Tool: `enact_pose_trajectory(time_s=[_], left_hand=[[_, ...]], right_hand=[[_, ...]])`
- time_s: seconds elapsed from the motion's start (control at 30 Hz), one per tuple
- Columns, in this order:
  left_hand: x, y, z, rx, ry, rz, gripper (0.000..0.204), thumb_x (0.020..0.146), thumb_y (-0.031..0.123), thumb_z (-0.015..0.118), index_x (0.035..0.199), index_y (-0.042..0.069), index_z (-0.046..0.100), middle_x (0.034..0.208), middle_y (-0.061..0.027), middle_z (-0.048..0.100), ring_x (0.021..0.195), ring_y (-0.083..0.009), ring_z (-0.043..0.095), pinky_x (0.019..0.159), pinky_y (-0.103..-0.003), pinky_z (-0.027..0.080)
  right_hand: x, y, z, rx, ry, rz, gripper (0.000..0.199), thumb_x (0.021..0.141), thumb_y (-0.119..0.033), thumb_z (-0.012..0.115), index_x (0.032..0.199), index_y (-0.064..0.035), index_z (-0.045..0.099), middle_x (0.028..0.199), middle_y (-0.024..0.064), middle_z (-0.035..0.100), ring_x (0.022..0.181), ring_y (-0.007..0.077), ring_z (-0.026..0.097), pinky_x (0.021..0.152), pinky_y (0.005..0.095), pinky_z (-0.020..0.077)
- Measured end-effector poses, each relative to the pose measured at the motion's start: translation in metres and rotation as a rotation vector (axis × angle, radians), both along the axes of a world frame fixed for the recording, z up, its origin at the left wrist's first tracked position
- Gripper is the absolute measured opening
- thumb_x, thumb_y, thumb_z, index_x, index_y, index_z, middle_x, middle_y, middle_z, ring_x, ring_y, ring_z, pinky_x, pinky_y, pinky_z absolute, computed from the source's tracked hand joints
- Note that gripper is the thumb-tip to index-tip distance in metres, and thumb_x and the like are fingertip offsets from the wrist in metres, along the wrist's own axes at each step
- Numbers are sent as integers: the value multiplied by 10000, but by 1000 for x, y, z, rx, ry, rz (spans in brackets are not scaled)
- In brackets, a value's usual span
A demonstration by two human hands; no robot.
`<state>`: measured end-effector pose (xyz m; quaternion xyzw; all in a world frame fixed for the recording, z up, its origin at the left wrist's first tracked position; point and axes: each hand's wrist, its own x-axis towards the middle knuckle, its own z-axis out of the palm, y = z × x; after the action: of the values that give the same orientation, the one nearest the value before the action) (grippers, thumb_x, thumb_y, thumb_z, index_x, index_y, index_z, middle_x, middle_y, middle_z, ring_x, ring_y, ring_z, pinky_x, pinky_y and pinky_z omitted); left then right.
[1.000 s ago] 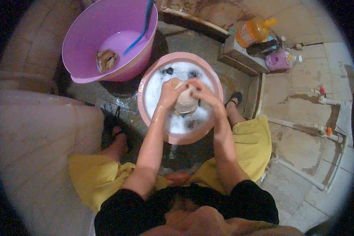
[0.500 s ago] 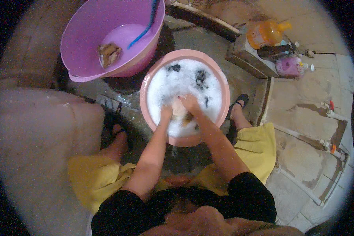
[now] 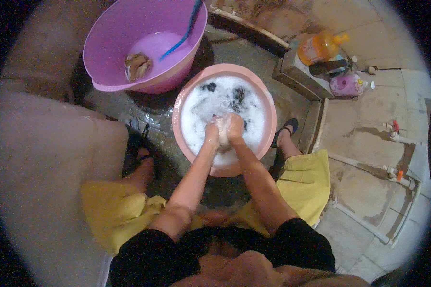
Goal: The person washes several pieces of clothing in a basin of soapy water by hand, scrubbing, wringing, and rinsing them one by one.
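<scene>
A salmon-pink basin (image 3: 176, 115) full of white suds (image 3: 256, 126) stands on the floor between my feet. Over its middle, my left hand (image 3: 212, 132) and my right hand (image 3: 235, 126) are closed around a wet, pale, soapy cloth (image 3: 222, 128), one hand on each side. What kind of cloth or garment it is cannot be made out. Dark wet patches of fabric (image 3: 238, 98) poke through the foam beyond my hands, with a smaller dark patch (image 3: 209, 87) to their left.
A large purple tub (image 3: 98, 57) at far left contains a brown cloth (image 3: 138, 66) and a blue hose (image 3: 177, 45). On a low ledge (image 3: 299, 74) at right stand an orange bottle (image 3: 317, 50) and a pink bottle (image 3: 345, 86). White pipes (image 3: 359, 165) run along the right wall.
My hands have drawn together and come up out of the foam with the pale cloth between them. The brownish patch near my wrists no longer shows.
</scene>
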<state>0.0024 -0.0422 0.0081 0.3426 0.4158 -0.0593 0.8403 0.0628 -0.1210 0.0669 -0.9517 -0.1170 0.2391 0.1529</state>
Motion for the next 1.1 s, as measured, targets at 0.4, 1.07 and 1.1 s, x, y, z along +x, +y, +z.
enact_pose_trajectory(time_s=[0.4,1.07,1.1], left_hand=[[-2,3,32,88,-218,-31,375,919,337,450,825,14,614,730,-121,590,713,-199,568,639,-349,456],[4,-38,83,1211,-255,-267,211,834,160,523,1005,38,539,931,-195,597,846,-386,569,740,-452,434],[-7,-32,62,1360,-235,-292,224,821,158,536,1008,34,538,952,-196,593,852,-382,568,742,-454,434]], right_hand=[[-38,-8,-16,806,-95,-370,209,755,-266,614,855,-85,639,774,90,650,662,265,622,600,343,495],[14,-46,19,910,197,-678,381,853,-199,614,1156,5,507,1009,87,596,879,187,576,766,311,476],[6,-46,-5,832,170,-696,369,854,-196,605,1148,7,513,992,100,603,872,198,583,766,311,476]])
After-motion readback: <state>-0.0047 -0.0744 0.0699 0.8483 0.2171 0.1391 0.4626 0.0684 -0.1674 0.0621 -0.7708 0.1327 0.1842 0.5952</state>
